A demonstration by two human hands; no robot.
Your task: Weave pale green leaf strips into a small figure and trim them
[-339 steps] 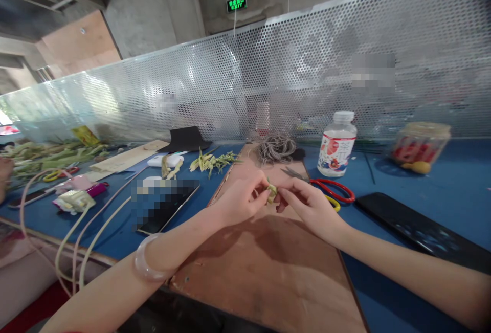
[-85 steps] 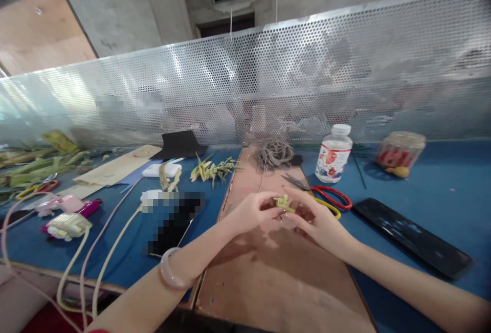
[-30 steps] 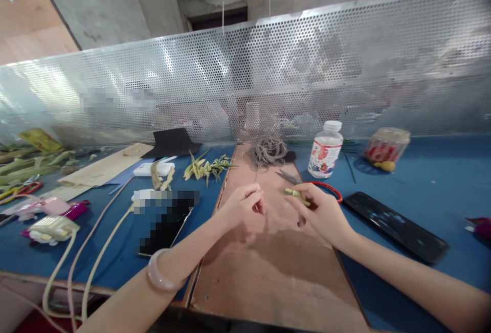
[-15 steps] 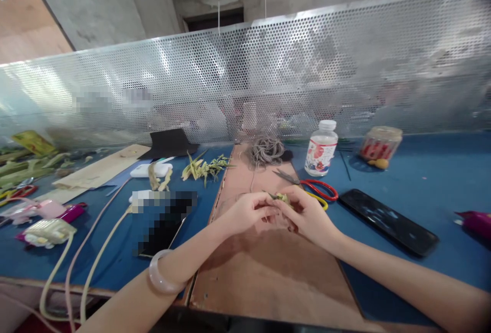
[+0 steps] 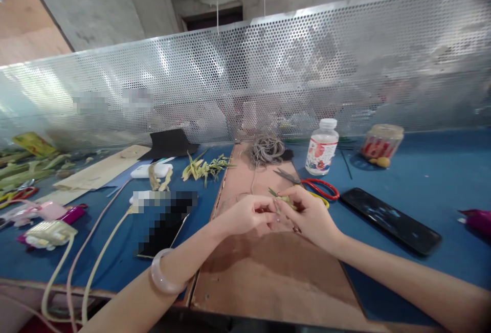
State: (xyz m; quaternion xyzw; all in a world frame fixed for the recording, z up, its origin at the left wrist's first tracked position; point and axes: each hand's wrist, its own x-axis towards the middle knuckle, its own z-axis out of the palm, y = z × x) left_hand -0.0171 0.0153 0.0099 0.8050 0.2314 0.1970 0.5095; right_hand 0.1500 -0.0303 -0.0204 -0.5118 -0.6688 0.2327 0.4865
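Over the bare wooden board [image 5: 245, 276] my two hands work close together, fingertips nearly touching. My right hand [image 5: 312, 215] is closed in a pinch on a small yellow-green plant piece [image 5: 286, 200], whose thin green tip pokes out to the left above the fingers. My left hand [image 5: 251, 215], with a pale bangle on its wrist, is also pinched; what sits in its fingertips is too small to make out. A coil of grey cord [image 5: 266, 150] lies behind, and a strand from it trails toward my left hand. Scissors [image 5: 320, 188] with red and yellow handles rest just beyond my right hand.
A white-capped bottle [image 5: 322, 149], a jar [image 5: 382, 143] and a dark phone [image 5: 391, 220] stand or lie at right. On the left are a second phone [image 5: 172, 225], yellow-green plant sprigs [image 5: 205, 168], a white device [image 5: 151, 170] and cables. A perforated metal screen [image 5: 192, 77] closes the back.
My fingers have shifted slightly around the plant piece, and its green tip now stands up more clearly between the hands. The things on the table stay where they were.
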